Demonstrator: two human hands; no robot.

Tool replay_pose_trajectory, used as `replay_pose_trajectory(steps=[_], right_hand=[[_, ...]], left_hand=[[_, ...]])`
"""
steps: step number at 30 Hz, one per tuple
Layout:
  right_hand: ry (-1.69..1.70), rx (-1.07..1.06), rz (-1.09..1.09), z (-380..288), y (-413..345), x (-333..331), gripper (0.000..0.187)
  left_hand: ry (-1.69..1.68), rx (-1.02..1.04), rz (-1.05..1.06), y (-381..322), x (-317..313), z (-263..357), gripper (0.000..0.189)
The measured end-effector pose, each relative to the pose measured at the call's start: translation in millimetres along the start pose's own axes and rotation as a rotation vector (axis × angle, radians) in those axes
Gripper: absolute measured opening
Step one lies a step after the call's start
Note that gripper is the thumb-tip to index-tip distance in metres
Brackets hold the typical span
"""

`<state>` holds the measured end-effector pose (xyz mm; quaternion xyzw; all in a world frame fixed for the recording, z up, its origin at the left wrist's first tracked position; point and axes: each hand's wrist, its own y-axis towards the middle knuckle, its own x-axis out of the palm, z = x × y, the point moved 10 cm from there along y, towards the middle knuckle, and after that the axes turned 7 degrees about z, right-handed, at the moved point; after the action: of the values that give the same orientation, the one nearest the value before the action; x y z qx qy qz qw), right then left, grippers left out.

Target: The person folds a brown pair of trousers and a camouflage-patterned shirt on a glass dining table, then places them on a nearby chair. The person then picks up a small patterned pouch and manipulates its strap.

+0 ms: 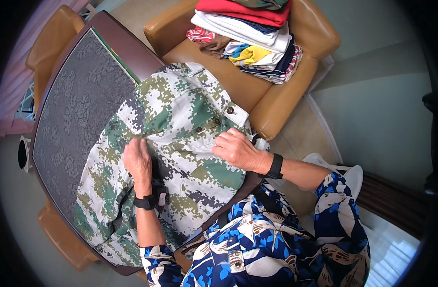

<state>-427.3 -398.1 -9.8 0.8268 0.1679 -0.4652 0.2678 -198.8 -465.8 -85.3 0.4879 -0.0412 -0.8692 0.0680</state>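
A camouflage jacket (208, 172) with a green, white and dark pixel pattern lies spread over the near end of the table, partly rumpled. My left hand (137, 159) is curled on its cloth just below a pocket flap, the fingertips tucked out of sight. Over the buttoned side, my right hand (237, 149) is bent into a loose fist on the fabric, close to the jacket's right edge. Dark buttons (216, 121) run along the front strip above that hand. One sleeve (100, 204) stretches down the left side towards the table's edge.
The table (129, 43) has a dark wooden rim and a grey patterned cover (79, 89). A tan armchair (190, 53) beyond it bears a pile of folded clothes (240, 32). Tan chairs (57, 236) stand at the left. A white round object (353, 179) is behind my right arm.
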Motion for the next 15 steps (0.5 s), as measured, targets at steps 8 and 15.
replay_pose_trajectory(steps=[8, 15], right_hand=[[0.061, 0.057, 0.031, 9.2, -3.9, 2.4, 0.015], [0.061, 0.021, -0.059, 5.6, -1.2, 14.9, 0.037]], left_hand=[[-0.077, -0.048, 0.079, -4.2, 4.0, -10.7, 0.017], [-0.103, -0.073, 0.141, -6.4, 0.0, -13.6, 0.017]])
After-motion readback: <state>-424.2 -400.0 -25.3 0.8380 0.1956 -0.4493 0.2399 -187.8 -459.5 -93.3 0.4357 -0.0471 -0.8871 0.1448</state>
